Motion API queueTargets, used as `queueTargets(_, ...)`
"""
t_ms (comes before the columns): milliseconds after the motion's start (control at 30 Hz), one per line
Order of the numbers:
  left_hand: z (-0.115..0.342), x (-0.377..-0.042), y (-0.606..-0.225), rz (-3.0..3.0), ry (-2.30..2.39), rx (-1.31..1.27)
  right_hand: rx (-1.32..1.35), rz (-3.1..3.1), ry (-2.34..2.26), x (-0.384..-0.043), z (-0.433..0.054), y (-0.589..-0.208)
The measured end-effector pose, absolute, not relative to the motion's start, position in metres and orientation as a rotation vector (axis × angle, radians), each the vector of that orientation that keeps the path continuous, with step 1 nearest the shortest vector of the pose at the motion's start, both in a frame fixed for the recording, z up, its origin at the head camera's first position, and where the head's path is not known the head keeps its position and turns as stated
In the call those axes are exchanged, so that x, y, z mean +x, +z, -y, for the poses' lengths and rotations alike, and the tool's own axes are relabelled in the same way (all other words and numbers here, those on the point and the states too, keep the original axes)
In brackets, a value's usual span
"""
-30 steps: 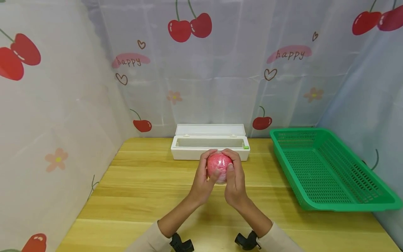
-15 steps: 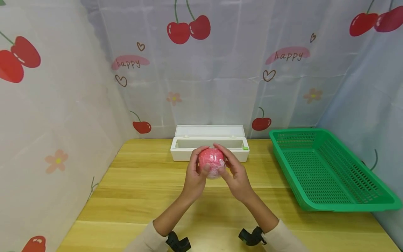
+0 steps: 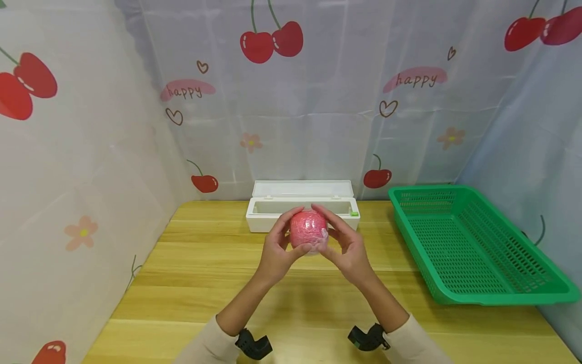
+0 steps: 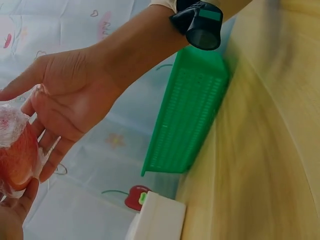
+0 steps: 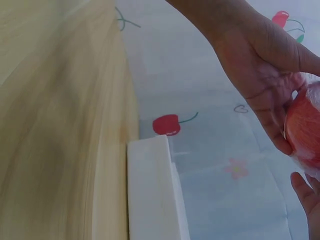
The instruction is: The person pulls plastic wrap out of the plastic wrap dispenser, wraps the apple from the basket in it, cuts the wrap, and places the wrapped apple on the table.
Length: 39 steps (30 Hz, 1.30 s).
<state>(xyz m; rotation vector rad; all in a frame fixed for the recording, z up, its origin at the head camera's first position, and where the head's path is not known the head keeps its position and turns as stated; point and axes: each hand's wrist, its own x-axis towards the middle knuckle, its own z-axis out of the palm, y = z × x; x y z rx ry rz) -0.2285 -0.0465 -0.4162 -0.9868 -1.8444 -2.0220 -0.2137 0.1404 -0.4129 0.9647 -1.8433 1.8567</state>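
A red apple (image 3: 308, 228) wrapped in shiny clear plastic film is held up above the table between two hands. On its left side, my left hand (image 3: 276, 252) grips it with fingers curved over the far side and thumb on the near face. From the other side my right hand (image 3: 351, 253) holds it, its thumb pressing at bunched film low on the near face. The left wrist view shows crumpled film (image 4: 15, 122) over one end of the apple. In the right wrist view the apple (image 5: 305, 127) is partly cut off by the frame edge.
Behind the hands, a long white box (image 3: 268, 222) with its lid raised and a small green tab stands at the table's back. A green perforated basket (image 3: 420, 263) sits on the right. Cherry-print curtains (image 3: 318, 126) enclose the wooden table (image 3: 195, 273).
The wrapped apple has moved slightly left and up from a second ago. Both wrists have spread apart, and the thumbs have come together at the near lower face.
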Motion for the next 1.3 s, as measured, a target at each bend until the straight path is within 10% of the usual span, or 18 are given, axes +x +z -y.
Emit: queueTargets(1300,0.0519,-0.2342,-0.4149,1.752,-1.892,-1.138,1.006,1.887,1.765,-0.2144,-0.1453,-0.4107)
